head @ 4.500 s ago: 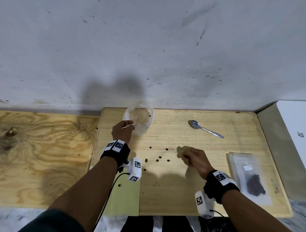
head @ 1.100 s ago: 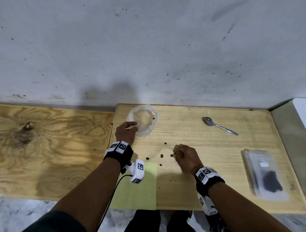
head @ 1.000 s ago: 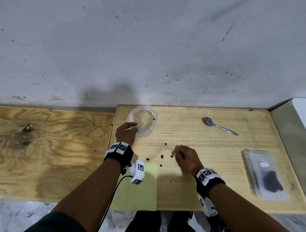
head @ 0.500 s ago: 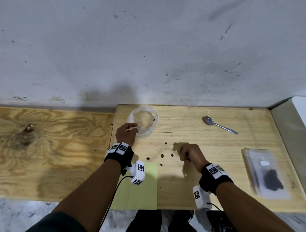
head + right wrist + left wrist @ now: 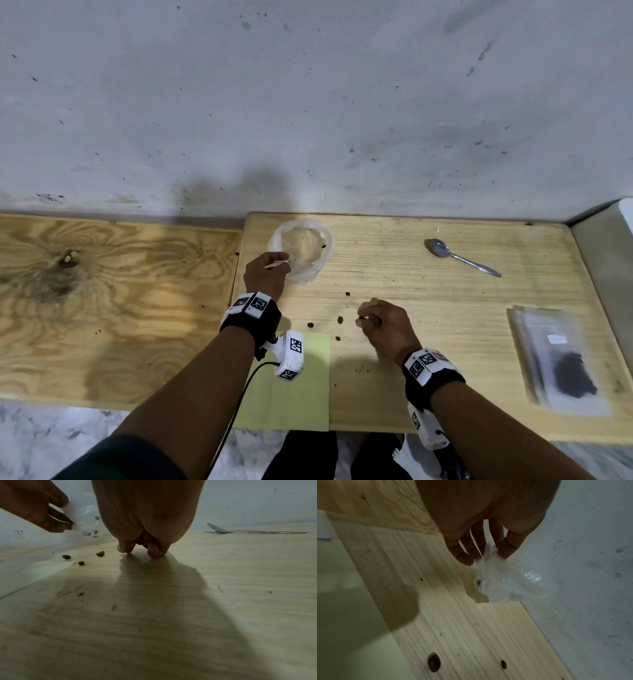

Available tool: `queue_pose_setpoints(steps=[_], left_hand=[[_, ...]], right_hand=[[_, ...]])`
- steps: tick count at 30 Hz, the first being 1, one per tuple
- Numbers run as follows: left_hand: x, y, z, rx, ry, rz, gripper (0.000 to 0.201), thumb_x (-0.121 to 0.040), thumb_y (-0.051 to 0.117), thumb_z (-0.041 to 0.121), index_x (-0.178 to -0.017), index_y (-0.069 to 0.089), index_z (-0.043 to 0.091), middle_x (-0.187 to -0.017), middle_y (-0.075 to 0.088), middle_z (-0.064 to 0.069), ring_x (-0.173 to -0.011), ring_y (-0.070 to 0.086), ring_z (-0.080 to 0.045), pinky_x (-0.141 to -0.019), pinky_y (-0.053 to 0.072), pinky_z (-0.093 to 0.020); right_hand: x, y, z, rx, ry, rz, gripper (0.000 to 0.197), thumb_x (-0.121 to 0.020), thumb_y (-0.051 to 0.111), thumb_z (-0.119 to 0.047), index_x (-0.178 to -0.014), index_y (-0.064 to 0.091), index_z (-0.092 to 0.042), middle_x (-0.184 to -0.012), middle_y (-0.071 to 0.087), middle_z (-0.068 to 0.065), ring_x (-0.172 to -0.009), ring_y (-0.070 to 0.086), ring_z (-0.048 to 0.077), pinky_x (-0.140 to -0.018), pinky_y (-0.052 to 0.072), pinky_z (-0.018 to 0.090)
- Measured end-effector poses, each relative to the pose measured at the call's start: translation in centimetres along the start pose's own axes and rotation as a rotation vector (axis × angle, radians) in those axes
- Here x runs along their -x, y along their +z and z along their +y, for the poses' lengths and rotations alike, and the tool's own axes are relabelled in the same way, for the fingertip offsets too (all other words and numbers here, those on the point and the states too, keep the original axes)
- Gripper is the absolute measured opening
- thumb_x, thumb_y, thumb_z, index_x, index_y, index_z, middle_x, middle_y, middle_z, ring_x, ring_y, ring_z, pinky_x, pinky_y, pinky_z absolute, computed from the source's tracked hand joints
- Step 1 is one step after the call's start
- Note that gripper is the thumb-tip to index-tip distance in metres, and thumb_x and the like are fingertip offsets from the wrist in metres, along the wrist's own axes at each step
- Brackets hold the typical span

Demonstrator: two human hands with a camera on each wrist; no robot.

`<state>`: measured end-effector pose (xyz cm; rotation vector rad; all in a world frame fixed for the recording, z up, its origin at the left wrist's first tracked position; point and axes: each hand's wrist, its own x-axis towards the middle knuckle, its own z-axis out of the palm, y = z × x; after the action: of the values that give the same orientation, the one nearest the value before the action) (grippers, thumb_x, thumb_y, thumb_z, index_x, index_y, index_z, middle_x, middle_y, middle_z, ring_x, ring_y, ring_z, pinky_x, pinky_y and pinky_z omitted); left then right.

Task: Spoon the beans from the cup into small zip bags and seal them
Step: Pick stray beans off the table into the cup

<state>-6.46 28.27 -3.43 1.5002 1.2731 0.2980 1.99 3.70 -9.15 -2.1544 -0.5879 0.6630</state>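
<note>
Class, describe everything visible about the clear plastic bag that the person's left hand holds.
The bag is thin, clear, crinkled plastic, its mouth held open and facing up. It stands on the pale wooden board near the wall. The left hand pinches its near rim between thumb and fingers. A few dark beans lie inside; it is otherwise nearly empty. Its seal strip cannot be made out.

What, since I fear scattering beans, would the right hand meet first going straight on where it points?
Probably the loose bean just beyond the right hand, then the zip bag the left hand holds; the exact line is unclear.
</note>
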Motion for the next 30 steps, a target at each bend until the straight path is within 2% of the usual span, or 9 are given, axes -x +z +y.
queue_pose_setpoints(steps=[2, 4, 7, 11, 16, 18, 23, 26, 30], left_hand=[[-0.1, 0.0, -0.1, 0.001, -0.005, 0.000, 0.023, -0.070, 0.071, 0.013, -0.071, 0.071, 0.035, -0.100, 0.072, -0.001, -0.069, 0.060, -0.023, -0.079, 0.057, -0.041], [-0.2, 0.0, -0.1, 0.001, -0.007, -0.002, 0.022, -0.068, 0.071, 0.013, -0.070, 0.071, 0.036, -0.101, 0.072, 0.000, -0.075, 0.063, -0.030, -0.081, 0.057, -0.043], [-0.4, -0.2, -0.1, 0.003, -0.014, -0.005, 0.021, -0.068, 0.071, 0.015, -0.070, 0.071, 0.036, -0.100, 0.071, 0.001, -0.089, 0.067, -0.035, -0.083, 0.057, -0.046], [-0.7, -0.5, -0.2, 0.001, -0.017, -0.012, 0.020, -0.067, 0.070, 0.016, -0.071, 0.071, 0.036, -0.100, 0.071, 0.003, -0.083, 0.066, -0.030, -0.084, 0.057, -0.046], [-1.1, -1.1, -0.5, 0.008, -0.018, 0.007, 0.020, -0.068, 0.071, 0.014, -0.073, 0.072, 0.034, -0.100, 0.072, 0.001, -0.075, 0.062, -0.026, -0.080, 0.057, -0.042], [-1.2, -1.3, -0.4, 0.019, -0.011, 0.009, 0.021, -0.070, 0.071, 0.010, -0.076, 0.072, 0.030, -0.099, 0.073, -0.005, -0.067, 0.057, -0.022, -0.072, 0.053, -0.036], [-2.2, -1.9, -0.3, 0.019, -0.015, 0.013, 0.024, -0.072, 0.070, 0.007, -0.074, 0.071, 0.031, -0.095, 0.073, -0.003, -0.054, 0.053, -0.018, -0.062, 0.049, -0.033], [-2.7, -2.0, -0.2, 0.012, -0.031, 0.009, 0.024, -0.070, 0.070, 0.009, -0.071, 0.070, 0.034, -0.087, 0.072, 0.000, -0.053, 0.054, -0.020, -0.062, 0.051, -0.034], [-2.9, -2.0, 0.0, 0.008, -0.024, 0.003, 0.024, -0.071, 0.070, 0.009, -0.072, 0.070, 0.033, -0.087, 0.072, 0.002, -0.054, 0.054, -0.020, -0.063, 0.051, -0.034]], right_hand=[[0.1, 0.1, 0.4, 0.016, -0.040, -0.016, 0.010, -0.089, 0.064, -0.003, -0.088, 0.074, -0.006, -0.091, 0.068, -0.005, -0.083, 0.066, 0.008, -0.080, 0.052, 0.016], [-0.2, 0.1, 0.8, -0.128, 0.043, -0.022, 0.016, -0.092, 0.062, -0.013, -0.078, 0.068, -0.009, -0.077, 0.066, -0.006, -0.068, 0.062, 0.013, -0.068, 0.052, 0.029], [-1.0, -0.8, 0.0, -0.551, 0.306, 0.040, 0.025, -0.092, 0.055, -0.022, -0.074, 0.067, -0.009, -0.066, 0.058, 0.005, -0.059, 0.049, 0.019, -0.054, 0.041, 0.030], [-2.1, -2.6, -1.9, -0.884, 0.478, -0.055, 0.041, -0.095, 0.038, -0.011, -0.066, 0.066, -0.010, -0.062, 0.045, 0.004, -0.048, 0.033, 0.016, -0.047, 0.024, 0.029], [-4.1, -1.7, -3.0, -0.554, 0.376, -0.062, 0.027, -0.083, 0.049, 0.001, -0.064, 0.067, -0.004, -0.066, 0.067, 0.002, -0.057, 0.051, 0.020, -0.052, 0.036, 0.026], [-4.7, -0.7, -2.5, -0.309, 0.243, -0.046, 0.016, -0.082, 0.063, -0.006, -0.068, 0.069, -0.005, -0.076, 0.071, -0.008, -0.069, 0.061, 0.010, -0.065, 0.048, 0.022], [-4.7, 1.1, -1.8, -0.130, 0.177, -0.029, 0.021, -0.080, 0.078, -0.011, -0.100, 0.072, -0.009, -0.102, 0.071, -0.001, -0.087, 0.069, 0.015, -0.086, 0.055, 0.028], [-4.8, 1.6, -1.9, -0.059, 0.137, -0.040, 0.021, -0.082, 0.075, -0.011, -0.103, 0.073, -0.011, -0.107, 0.068, -0.004, -0.090, 0.069, 0.014, -0.087, 0.055, 0.024], [-4.6, 1.6, -2.1, 0.015, 0.004, -0.018, 0.019, -0.086, 0.063, 0.002, -0.082, 0.075, -0.013, -0.083, 0.066, -0.011, -0.076, 0.064, -0.006, -0.069, 0.046, 0.006]])
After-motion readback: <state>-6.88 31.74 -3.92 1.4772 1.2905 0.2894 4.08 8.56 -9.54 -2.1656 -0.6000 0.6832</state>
